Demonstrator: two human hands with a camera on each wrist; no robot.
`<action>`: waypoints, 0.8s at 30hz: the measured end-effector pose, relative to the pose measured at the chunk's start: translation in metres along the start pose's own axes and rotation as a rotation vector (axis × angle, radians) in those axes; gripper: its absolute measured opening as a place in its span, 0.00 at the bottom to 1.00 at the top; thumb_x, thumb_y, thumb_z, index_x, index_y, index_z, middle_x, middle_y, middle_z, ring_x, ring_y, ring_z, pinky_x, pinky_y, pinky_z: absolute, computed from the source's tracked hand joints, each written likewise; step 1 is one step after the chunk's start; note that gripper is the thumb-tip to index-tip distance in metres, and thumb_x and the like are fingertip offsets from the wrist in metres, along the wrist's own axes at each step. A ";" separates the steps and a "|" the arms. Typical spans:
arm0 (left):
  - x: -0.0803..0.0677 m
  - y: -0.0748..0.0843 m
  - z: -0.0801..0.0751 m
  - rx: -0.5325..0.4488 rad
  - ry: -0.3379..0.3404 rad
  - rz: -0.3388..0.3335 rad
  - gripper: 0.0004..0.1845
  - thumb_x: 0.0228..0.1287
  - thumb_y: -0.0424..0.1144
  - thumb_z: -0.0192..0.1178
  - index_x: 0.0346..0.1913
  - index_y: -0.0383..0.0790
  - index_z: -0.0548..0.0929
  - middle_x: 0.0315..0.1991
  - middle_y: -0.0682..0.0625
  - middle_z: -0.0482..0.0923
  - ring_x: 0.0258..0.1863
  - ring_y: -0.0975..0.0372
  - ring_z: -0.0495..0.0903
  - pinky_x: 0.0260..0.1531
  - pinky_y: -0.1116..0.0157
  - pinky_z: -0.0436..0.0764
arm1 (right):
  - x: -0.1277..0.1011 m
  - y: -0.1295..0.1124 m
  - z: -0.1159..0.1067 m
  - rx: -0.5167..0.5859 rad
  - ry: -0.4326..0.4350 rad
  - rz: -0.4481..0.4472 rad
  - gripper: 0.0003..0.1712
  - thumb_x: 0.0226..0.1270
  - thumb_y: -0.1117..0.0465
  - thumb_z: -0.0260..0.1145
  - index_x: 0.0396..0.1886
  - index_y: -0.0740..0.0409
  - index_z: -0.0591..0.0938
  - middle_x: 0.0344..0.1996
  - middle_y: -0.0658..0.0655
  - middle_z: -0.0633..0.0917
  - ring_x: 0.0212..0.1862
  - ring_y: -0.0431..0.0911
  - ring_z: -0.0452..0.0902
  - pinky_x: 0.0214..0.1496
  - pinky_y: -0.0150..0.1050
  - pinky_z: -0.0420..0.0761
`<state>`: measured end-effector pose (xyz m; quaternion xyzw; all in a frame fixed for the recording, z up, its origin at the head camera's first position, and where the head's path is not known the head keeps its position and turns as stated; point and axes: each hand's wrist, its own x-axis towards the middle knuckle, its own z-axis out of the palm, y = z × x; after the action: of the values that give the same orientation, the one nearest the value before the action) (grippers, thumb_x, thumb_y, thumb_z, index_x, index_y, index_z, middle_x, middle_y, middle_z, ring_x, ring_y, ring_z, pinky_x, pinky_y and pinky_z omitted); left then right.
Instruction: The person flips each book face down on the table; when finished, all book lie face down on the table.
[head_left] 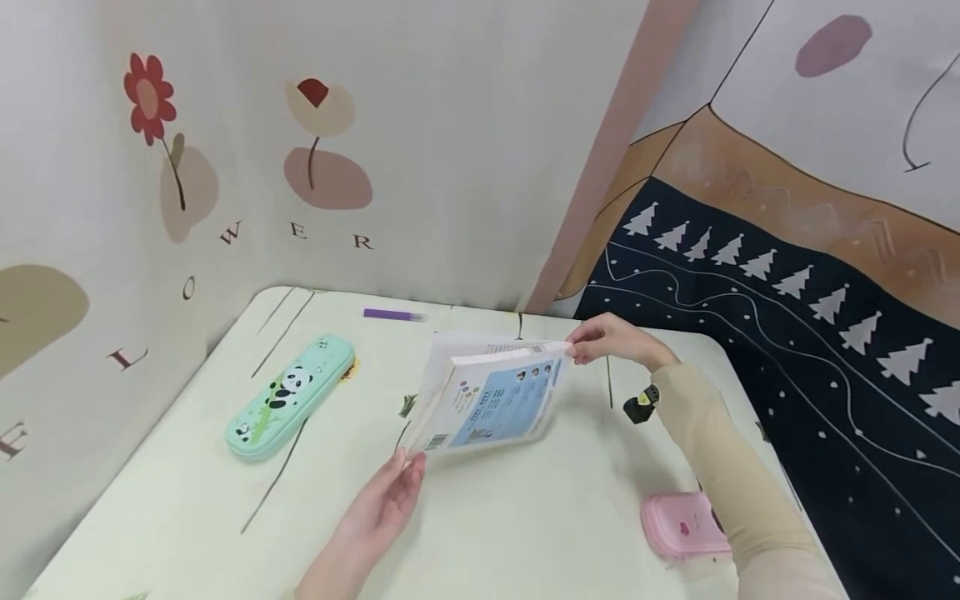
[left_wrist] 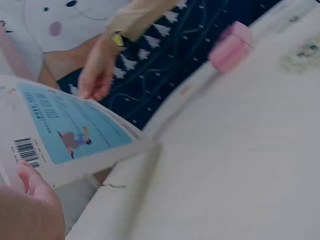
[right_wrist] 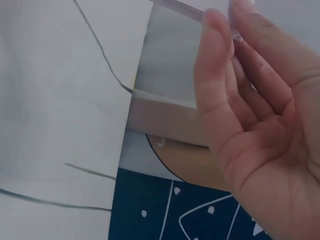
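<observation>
The right arm, at the lower right of the head view, wears a long, close-fitting beige sleeve (head_left: 731, 475) that ends at the wrist; a small black device with a yellow patch (head_left: 642, 407) is strapped at that wrist; the left forearm, at the bottom centre of the frame, is bare, with no sleeve showing; both hands are bare, without gloves or rings.

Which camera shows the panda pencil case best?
The head view: the panda pencil case lies whole on the table, left of the book. Neither wrist view shows it at all.
</observation>
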<state>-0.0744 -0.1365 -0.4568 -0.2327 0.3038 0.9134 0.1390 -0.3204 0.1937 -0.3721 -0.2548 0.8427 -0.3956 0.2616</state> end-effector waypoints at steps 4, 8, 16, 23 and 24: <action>0.001 -0.016 -0.007 0.131 0.016 0.020 0.29 0.66 0.44 0.52 0.62 0.36 0.52 0.42 0.52 0.75 0.43 0.69 0.77 0.51 0.76 0.72 | 0.012 -0.003 0.000 -0.065 -0.029 0.054 0.15 0.59 0.52 0.64 0.41 0.55 0.82 0.35 0.57 0.84 0.34 0.46 0.78 0.43 0.36 0.78; 0.003 -0.029 -0.015 0.303 -0.005 0.043 0.31 0.65 0.42 0.52 0.62 0.27 0.52 0.42 0.50 0.78 0.44 0.67 0.78 0.51 0.72 0.74 | 0.023 -0.002 0.004 -0.099 -0.046 0.108 0.15 0.60 0.50 0.62 0.42 0.53 0.82 0.36 0.53 0.83 0.36 0.46 0.76 0.44 0.36 0.77; 0.016 -0.037 -0.031 0.695 -0.025 0.095 0.22 0.64 0.39 0.53 0.50 0.22 0.66 0.40 0.45 0.82 0.41 0.62 0.81 0.46 0.67 0.78 | 0.051 0.004 0.023 -0.178 -0.074 0.079 0.14 0.64 0.53 0.59 0.43 0.55 0.82 0.40 0.52 0.83 0.39 0.43 0.76 0.47 0.37 0.77; 0.019 -0.043 -0.043 0.917 -0.012 0.105 0.15 0.62 0.38 0.54 0.42 0.27 0.72 0.31 0.47 0.83 0.31 0.61 0.83 0.35 0.65 0.81 | 0.067 0.015 0.047 -0.158 -0.032 0.062 0.11 0.61 0.58 0.63 0.37 0.59 0.84 0.29 0.51 0.84 0.28 0.40 0.74 0.34 0.31 0.76; 0.018 -0.043 -0.041 0.963 -0.018 0.118 0.13 0.62 0.38 0.54 0.40 0.28 0.72 0.29 0.48 0.82 0.28 0.61 0.83 0.33 0.65 0.81 | 0.069 0.015 0.049 -0.163 -0.024 0.056 0.10 0.60 0.58 0.63 0.37 0.60 0.84 0.28 0.51 0.83 0.27 0.39 0.74 0.33 0.30 0.76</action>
<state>-0.0587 -0.1265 -0.5162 -0.1164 0.7035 0.6772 0.1817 -0.3429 0.1320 -0.4280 -0.2563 0.8758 -0.3151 0.2608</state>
